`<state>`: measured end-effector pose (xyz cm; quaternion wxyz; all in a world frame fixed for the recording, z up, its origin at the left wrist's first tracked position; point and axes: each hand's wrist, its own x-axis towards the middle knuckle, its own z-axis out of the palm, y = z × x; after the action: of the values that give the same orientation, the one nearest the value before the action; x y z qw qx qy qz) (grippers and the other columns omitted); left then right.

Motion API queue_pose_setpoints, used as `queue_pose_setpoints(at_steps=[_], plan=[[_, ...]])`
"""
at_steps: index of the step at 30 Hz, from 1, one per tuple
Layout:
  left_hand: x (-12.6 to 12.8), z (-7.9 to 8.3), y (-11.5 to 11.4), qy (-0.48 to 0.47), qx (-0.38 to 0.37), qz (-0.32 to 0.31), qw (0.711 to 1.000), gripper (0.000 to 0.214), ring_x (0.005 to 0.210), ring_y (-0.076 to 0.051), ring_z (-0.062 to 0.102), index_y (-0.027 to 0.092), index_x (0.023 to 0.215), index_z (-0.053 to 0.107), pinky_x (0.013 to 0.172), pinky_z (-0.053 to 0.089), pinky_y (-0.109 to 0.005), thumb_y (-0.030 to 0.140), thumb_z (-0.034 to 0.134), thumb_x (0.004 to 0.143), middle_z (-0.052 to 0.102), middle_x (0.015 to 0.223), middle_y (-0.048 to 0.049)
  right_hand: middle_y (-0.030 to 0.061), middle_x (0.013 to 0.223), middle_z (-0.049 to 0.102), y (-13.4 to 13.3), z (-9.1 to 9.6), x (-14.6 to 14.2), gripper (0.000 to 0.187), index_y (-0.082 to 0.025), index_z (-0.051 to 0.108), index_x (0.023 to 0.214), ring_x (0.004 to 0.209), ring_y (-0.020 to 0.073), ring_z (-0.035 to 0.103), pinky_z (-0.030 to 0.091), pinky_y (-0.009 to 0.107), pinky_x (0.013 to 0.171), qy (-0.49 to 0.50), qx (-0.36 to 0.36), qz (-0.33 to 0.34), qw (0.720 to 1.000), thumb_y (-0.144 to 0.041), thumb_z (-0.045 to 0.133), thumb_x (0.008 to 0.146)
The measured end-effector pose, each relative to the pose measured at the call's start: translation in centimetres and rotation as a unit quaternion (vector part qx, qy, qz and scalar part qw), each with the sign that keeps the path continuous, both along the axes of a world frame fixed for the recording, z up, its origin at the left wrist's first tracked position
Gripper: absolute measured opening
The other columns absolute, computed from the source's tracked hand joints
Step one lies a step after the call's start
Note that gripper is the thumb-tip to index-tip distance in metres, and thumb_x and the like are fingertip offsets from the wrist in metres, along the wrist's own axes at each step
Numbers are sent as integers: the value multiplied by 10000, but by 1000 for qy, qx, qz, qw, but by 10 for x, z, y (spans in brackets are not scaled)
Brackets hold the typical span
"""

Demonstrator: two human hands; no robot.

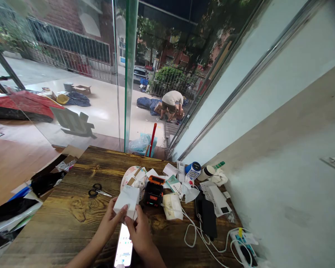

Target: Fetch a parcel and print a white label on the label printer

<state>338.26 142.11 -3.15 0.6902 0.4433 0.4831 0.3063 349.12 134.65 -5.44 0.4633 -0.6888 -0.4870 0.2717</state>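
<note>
Both my hands hold a small white paper box (pixel 127 201) above a dark wooden table (pixel 72 216). My left hand (pixel 111 220) grips its lower left corner, thumb on the front face. My right hand (pixel 140 232) pinches its lower right edge. Under my hands a phone (pixel 123 248) lies with its screen lit. Just behind the box stands a small black and orange label printer (pixel 153 192).
Black scissors (pixel 97 191) lie to the left. Paper packets, a tissue pack (pixel 172 205), a blue-topped QR speaker (pixel 193 171), a black power bank (pixel 208 217), white cables and a power strip (pixel 244 245) crowd the right. Bags and a cardboard box (pixel 48 175) sit at left. Outside the glass, a person (pixel 171 104) bends over.
</note>
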Motion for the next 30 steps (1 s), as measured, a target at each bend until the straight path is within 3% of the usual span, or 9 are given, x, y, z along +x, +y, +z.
queue_pose_setpoints(at_steps=[6, 12, 14, 17, 20, 22, 25, 28, 30], plan=[[-9, 13, 9, -59, -233, -93, 966, 664, 818, -196, 635, 234, 1080, 524, 620, 537, -283, 524, 812, 556, 645, 888, -20, 56, 956, 690, 1, 8, 16, 271, -249, 703, 799, 777, 203, 651, 467, 290, 665, -119, 1, 66, 991, -62, 509, 773], [-1, 3, 5, -92, -192, -49, 976, 532, 669, -120, 604, 167, 897, 563, 605, 499, -210, 389, 870, 524, 653, 761, 2, 83, 889, 654, -5, 2, 6, 231, -217, 706, 855, 828, 229, 637, 493, 312, 706, -118, 17, 84, 989, -105, 553, 723], [4, 0, 2, -114, -166, -25, 979, 571, 740, -127, 615, 177, 935, 546, 671, 503, -212, 369, 879, 512, 671, 815, -2, 109, 1066, 607, -5, -3, -1, 143, -213, 686, 866, 965, 244, 609, 493, 348, 829, -28, 62, 48, 997, -268, 604, 762], [7, -3, -2, -132, -114, 3, 985, 652, 804, -165, 623, 180, 1001, 531, 727, 510, -248, 393, 880, 493, 688, 894, -31, 122, 1185, 554, -2, -13, -12, 332, -219, 617, 949, 977, 233, 616, 510, 371, 857, 187, 118, -95, 971, -513, 565, 802], [8, -6, -5, -111, -21, -15, 993, 613, 847, -195, 620, 184, 1010, 550, 757, 510, -268, 459, 836, 543, 689, 943, -49, 127, 1132, 633, 2, -17, -16, 565, -228, 505, 1184, 972, 253, 647, 545, 390, 824, 269, 56, -118, 954, -623, 537, 782], [7, -6, -6, -78, 30, -27, 996, 548, 896, -215, 614, 184, 987, 578, 782, 504, -270, 520, 776, 602, 686, 964, -59, 126, 1045, 684, 3, -13, -13, 497, -213, 566, 1128, 953, 277, 658, 546, 420, 825, 250, 12, -77, 965, -594, 512, 813], [5, -2, -4, 2, -46, -41, 998, 675, 884, -257, 629, 190, 1043, 573, 660, 529, -294, 645, 720, 566, 675, 974, -79, 146, 1073, 677, 1, -6, 0, 371, -205, 618, 1089, 1025, 317, 625, 494, 479, 911, 159, 13, -42, 986, -458, 565, 824], [4, 8, -1, 39, -173, -124, 976, 851, 708, -252, 649, 227, 1229, 453, 425, 462, -261, 703, 680, 561, 664, 807, -47, 193, 1237, 602, -3, -9, 11, 519, -196, 530, 1248, 1164, 363, 547, 429, 543, 982, 31, 19, -6, 999, -348, 647, 766], [5, 14, 0, 10, -187, -138, 973, 804, 659, -211, 640, 247, 1225, 444, 442, 468, -242, 657, 708, 585, 645, 733, -6, 192, 1282, 574, -4, -15, 12, 594, -201, 483, 1291, 1198, 353, 526, 419, 537, 1002, 25, 40, -6, 999, -309, 676, 739]])
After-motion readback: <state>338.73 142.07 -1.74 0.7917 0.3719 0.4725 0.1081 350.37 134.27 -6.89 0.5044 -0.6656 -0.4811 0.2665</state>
